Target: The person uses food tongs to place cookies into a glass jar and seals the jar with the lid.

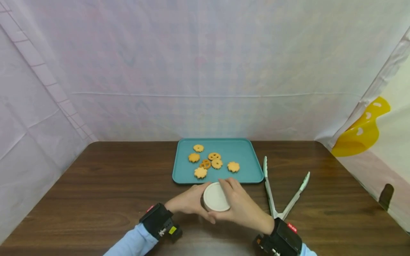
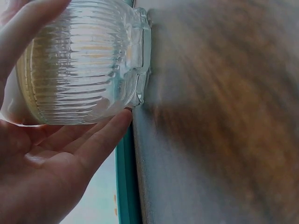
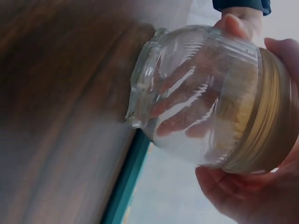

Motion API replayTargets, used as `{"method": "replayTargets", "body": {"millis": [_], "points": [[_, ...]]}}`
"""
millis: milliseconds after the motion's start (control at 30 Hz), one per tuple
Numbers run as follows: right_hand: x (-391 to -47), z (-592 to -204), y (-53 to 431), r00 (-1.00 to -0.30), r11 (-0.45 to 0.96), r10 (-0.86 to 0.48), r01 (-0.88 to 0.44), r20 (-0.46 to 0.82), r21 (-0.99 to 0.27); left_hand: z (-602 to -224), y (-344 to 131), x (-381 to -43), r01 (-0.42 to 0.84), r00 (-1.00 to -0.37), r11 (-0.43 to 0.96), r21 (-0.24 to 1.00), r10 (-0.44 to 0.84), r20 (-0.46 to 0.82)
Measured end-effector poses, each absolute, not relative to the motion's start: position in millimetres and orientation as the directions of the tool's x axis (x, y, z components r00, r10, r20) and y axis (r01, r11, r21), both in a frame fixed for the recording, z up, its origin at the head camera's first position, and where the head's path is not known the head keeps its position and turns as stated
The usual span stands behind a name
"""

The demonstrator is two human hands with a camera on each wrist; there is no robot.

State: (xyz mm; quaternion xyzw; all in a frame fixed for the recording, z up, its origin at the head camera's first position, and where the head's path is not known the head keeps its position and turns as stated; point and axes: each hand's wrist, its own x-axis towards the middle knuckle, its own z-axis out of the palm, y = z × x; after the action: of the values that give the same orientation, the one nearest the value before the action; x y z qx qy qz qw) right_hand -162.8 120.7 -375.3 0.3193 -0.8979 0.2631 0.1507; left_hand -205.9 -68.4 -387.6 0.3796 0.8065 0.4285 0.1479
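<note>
A clear ribbed glass jar (image 2: pixel 88 65) with a pale round lid (image 1: pixel 216 196) stands on the table near the front. My left hand (image 1: pixel 191 201) holds the jar from the left, its thumb and fingers on either side of the glass. From the right, my right hand (image 1: pixel 238 206) grips around the lid, thumb in front and fingers behind. Through the jar's glass in the right wrist view (image 3: pixel 196 93), the fingers of the left hand show. The jar's foot rests at the wooden table top in both wrist views.
Just behind the jar lies a teal tray (image 1: pixel 246 149) bearing several biscuits (image 1: pixel 200 172), some flower-shaped, and a small pretzel-like piece (image 1: pixel 205 164). Spread metal tongs (image 1: pixel 271 199) lie right of the tray, close to the right wrist. Pale cloth walls (image 1: pixel 198 71) border the brown table (image 1: pixel 112 177).
</note>
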Motion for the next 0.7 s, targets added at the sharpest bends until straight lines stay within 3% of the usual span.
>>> {"method": "replayTargets", "body": {"millis": [700], "points": [[-173.0,-371.9,133.5,-0.736,0.511,-0.587,-0.660,0.337,-0.551,-388.6,-67.8,-206.2,0.512,-0.659,0.330,0.793,0.743,0.116]]}}
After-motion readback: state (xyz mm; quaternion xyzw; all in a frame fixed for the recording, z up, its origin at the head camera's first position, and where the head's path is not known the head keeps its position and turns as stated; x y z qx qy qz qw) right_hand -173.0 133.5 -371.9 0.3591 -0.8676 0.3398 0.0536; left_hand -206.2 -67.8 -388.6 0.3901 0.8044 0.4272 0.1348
